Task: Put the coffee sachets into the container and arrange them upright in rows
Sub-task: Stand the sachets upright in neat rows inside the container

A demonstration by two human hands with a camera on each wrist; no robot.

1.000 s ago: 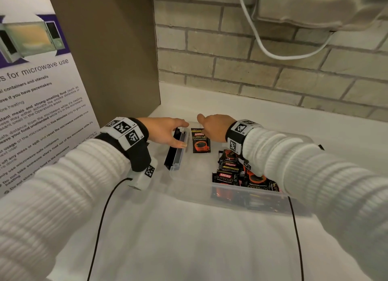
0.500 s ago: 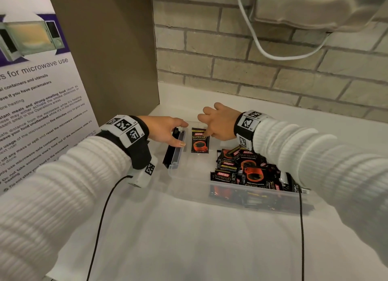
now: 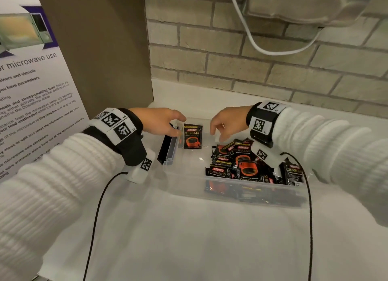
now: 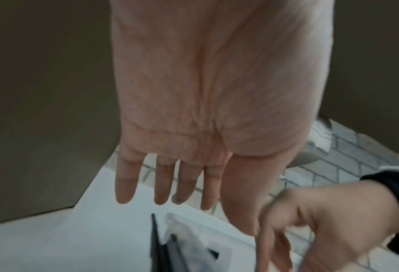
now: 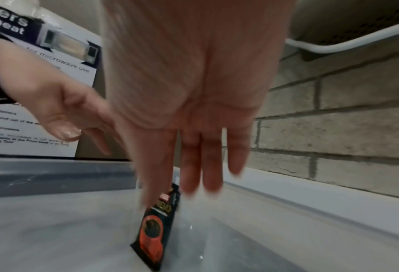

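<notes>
A clear plastic container (image 3: 189,176) sits on the white counter. One black Kopiko sachet (image 3: 192,136) stands upright against its far wall near the left corner, also visible as the sachet (image 5: 154,230) in the right wrist view. A loose pile of sachets (image 3: 241,165) fills the container's right half. My left hand (image 3: 177,126) hovers at the container's left end with straight fingers (image 4: 163,184) and holds nothing. My right hand (image 3: 216,133) hangs just right of the upright sachet, fingers (image 5: 201,174) straight and spread, holding nothing.
A black latch (image 3: 165,148) hangs on the container's left end. A brown panel (image 3: 100,49) with a microwave poster (image 3: 31,91) stands at the left, a brick wall (image 3: 252,70) behind. A white cable (image 3: 262,47) and a metal appliance (image 3: 304,3) hang above.
My right hand has left the upright sachet and drawn back to the right, fingers now loose. The sachet stays standing. My left hand has barely moved.
</notes>
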